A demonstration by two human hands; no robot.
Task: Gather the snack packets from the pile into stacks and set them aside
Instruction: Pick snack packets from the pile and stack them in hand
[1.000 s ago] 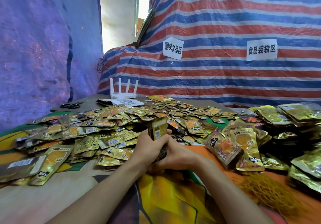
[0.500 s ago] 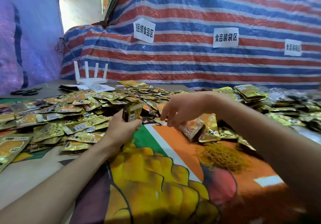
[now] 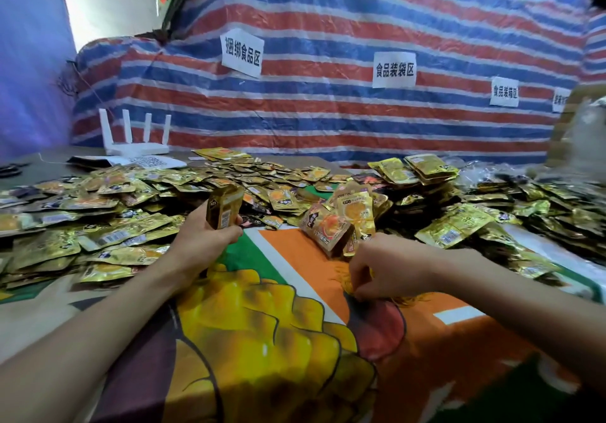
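A wide pile of gold snack packets [image 3: 108,212] covers the left and back of the table. My left hand [image 3: 203,242] grips an upright stack of gold packets [image 3: 224,207] just in front of that pile. My right hand [image 3: 387,268] is lowered onto a heap of yellow rubber bands [image 3: 410,299] and pinches at them with curled fingers. Right behind that hand lean a few loose packets [image 3: 341,225]. Bundled stacks of packets [image 3: 423,168] lie at the back right.
The table wears a colourful printed cloth [image 3: 262,340]. A white router [image 3: 134,140] with upright antennas and papers stand at the back left. More gold packets [image 3: 537,212] spread along the right side. A striped tarp with paper labels [image 3: 395,70] closes the back.
My right hand has left the stack, swung out to the right and come down onto the rubber bands. My left hand keeps holding the stack upright. The view has turned right.
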